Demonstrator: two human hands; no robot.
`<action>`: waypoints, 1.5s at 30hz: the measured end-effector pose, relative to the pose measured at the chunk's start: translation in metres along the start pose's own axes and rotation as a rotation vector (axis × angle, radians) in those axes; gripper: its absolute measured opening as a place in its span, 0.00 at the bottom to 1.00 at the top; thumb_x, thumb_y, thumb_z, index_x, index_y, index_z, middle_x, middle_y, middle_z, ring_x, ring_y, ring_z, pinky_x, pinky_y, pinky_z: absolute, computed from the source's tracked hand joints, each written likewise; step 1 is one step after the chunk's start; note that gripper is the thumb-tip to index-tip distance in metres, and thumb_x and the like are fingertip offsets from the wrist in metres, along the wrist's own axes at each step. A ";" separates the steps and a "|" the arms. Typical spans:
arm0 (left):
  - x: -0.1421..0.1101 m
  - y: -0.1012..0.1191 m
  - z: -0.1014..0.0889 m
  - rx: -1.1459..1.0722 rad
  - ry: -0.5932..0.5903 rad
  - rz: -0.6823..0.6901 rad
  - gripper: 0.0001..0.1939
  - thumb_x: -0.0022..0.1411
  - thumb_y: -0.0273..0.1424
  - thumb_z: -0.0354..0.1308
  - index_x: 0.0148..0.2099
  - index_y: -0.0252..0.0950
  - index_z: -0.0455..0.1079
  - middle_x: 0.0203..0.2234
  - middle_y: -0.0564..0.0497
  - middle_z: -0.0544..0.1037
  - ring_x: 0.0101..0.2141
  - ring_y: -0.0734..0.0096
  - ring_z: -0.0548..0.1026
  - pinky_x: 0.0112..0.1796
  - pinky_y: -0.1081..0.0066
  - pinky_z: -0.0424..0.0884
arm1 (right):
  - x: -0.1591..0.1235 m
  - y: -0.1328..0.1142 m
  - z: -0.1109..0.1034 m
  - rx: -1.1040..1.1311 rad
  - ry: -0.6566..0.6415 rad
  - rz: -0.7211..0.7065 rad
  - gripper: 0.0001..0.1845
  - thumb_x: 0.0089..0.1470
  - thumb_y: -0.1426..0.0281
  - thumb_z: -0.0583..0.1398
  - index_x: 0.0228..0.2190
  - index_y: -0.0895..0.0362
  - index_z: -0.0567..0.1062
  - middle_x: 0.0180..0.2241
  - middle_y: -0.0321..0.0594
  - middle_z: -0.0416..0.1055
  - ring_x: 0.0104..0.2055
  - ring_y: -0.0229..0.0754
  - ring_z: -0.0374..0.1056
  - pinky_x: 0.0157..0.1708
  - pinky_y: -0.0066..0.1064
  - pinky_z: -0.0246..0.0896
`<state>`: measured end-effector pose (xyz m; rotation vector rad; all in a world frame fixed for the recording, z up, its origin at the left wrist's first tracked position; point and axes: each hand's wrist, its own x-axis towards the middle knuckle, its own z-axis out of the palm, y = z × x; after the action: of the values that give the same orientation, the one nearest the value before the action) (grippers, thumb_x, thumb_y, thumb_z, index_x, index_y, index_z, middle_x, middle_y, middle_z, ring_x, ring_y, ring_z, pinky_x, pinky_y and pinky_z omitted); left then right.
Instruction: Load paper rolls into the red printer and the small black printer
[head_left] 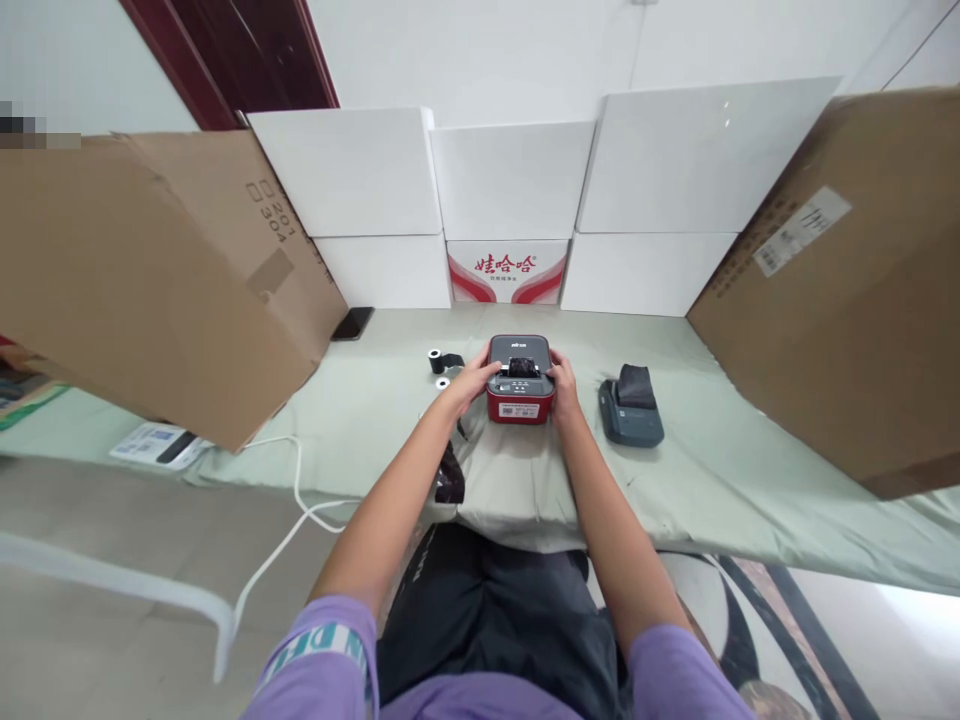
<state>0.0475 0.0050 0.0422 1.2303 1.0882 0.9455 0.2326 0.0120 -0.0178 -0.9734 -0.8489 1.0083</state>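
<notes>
A small red and dark grey label printer (518,399) stands on the cloth-covered table in front of me. My left hand (474,380) grips its left side, with the thumb over the top edge near the slot. My right hand (564,382) grips its right side, thumb also on the upper edge. A dark crumpled strip (523,367) sticks out of the slot on top. Left of the printer lie a small roll of black paper (436,362) and a second small roll (442,384), partly hidden by my left hand.
A dark portable printer (631,425) with a black strip sits to the right. Black crumpled film (450,478) lies near the front edge. Cardboard boxes (172,270) flank both sides, white boxes (510,180) line the back. A phone (353,323) and a white cable (298,470) are at left.
</notes>
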 end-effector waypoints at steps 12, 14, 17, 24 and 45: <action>-0.009 -0.001 0.004 -0.167 0.026 -0.096 0.36 0.59 0.33 0.55 0.70 0.49 0.60 0.44 0.52 0.80 0.37 0.75 0.76 0.32 0.79 0.69 | 0.013 0.007 -0.007 0.002 -0.040 0.013 0.28 0.42 0.63 0.56 0.47 0.53 0.75 0.54 0.40 0.75 0.59 0.48 0.67 0.57 0.43 0.64; -0.006 -0.003 0.000 -0.182 0.006 -0.108 0.38 0.57 0.31 0.57 0.70 0.49 0.59 0.41 0.52 0.80 0.35 0.76 0.76 0.31 0.80 0.69 | 0.012 0.005 -0.007 0.003 -0.044 0.016 0.29 0.41 0.63 0.58 0.48 0.54 0.75 0.54 0.41 0.75 0.59 0.49 0.67 0.59 0.43 0.63; -0.003 -0.006 -0.005 -0.182 -0.010 -0.123 0.41 0.55 0.30 0.59 0.70 0.54 0.57 0.42 0.53 0.79 0.36 0.77 0.75 0.32 0.81 0.69 | 0.008 -0.001 -0.008 -0.020 -0.081 0.006 0.31 0.40 0.64 0.59 0.50 0.54 0.75 0.55 0.41 0.75 0.58 0.49 0.69 0.59 0.43 0.63; 0.000 -0.006 -0.007 -0.126 -0.012 -0.098 0.38 0.57 0.29 0.57 0.69 0.56 0.60 0.51 0.55 0.79 0.42 0.74 0.77 0.35 0.78 0.71 | 0.002 -0.010 -0.007 -0.094 -0.133 -0.005 0.34 0.42 0.64 0.58 0.54 0.53 0.75 0.56 0.40 0.75 0.58 0.51 0.69 0.58 0.45 0.65; -0.030 -0.005 0.006 0.515 -0.045 0.238 0.52 0.41 0.40 0.77 0.66 0.41 0.59 0.49 0.43 0.79 0.49 0.45 0.78 0.50 0.55 0.72 | -0.034 -0.078 -0.023 -0.692 -0.486 -0.325 0.46 0.36 0.61 0.75 0.58 0.49 0.72 0.50 0.44 0.78 0.52 0.64 0.71 0.55 0.53 0.63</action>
<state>0.0463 -0.0257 0.0403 1.8253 1.2096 0.8318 0.2656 -0.0428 0.0432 -1.1210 -1.7780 0.6732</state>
